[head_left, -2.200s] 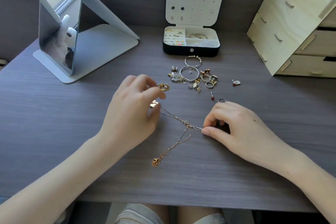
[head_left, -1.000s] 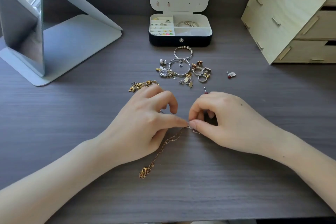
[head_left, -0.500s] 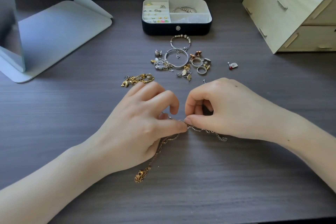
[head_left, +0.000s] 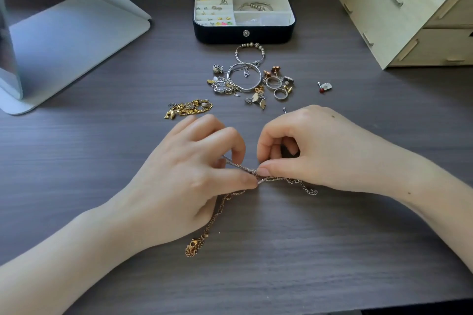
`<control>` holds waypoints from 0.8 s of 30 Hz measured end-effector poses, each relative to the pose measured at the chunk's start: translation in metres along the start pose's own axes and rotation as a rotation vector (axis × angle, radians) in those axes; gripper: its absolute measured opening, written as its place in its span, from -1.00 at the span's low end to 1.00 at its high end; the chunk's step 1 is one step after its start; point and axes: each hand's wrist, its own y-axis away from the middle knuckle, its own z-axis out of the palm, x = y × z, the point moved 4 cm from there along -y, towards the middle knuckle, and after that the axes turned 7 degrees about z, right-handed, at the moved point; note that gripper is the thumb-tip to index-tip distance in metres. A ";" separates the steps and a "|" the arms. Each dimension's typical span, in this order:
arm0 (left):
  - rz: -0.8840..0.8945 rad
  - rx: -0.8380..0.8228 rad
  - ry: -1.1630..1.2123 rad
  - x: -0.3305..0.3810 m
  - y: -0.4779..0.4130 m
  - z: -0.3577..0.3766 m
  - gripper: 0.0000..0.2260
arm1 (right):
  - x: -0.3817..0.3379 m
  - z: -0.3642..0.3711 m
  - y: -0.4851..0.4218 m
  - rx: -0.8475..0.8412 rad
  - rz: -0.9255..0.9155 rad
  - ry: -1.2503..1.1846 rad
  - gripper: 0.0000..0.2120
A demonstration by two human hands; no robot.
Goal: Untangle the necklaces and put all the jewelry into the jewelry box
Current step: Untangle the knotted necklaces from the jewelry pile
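While both hands meet low over the grey, wood-grained bench [head_left: 320, 250], the left grip [head_left: 184, 181] is closed in a pinch, thumb and forefinger nipping the tangled necklaces [head_left: 220, 208] at their knot. The right grip [head_left: 320, 151] pinches the same knot from the other side, its other fingers curled. The chains are fine links, rosy and silvery. One strand trails toward the person to a small gold pendant [head_left: 193, 248] lying flat, and a coarser silver end curls beneath the right palm. Beyond the hands lie a heaped gold chain [head_left: 189, 108], a smooth silver bangle [head_left: 244, 77] and plain rings [head_left: 272, 82]. Farther back stands the open jewelry box [head_left: 243, 32], dark outside and white-lined.
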 end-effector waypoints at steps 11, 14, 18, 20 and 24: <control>-0.032 -0.018 0.118 -0.003 0.002 0.001 -0.60 | -0.002 0.001 -0.005 0.329 -0.281 0.321 -0.86; -0.050 -0.013 0.134 -0.003 0.002 0.001 -0.61 | -0.002 0.004 -0.005 0.379 -0.299 0.363 -0.88; -0.082 0.014 0.161 -0.002 0.001 -0.001 -0.69 | -0.002 0.005 -0.002 0.383 -0.279 0.329 -0.86; -0.120 0.044 0.174 -0.001 -0.001 -0.003 -0.76 | -0.001 0.002 0.001 0.364 -0.252 0.251 -0.87; -0.239 0.099 0.194 -0.002 -0.005 -0.005 -0.86 | 0.002 0.000 0.011 0.219 -0.244 0.074 -0.83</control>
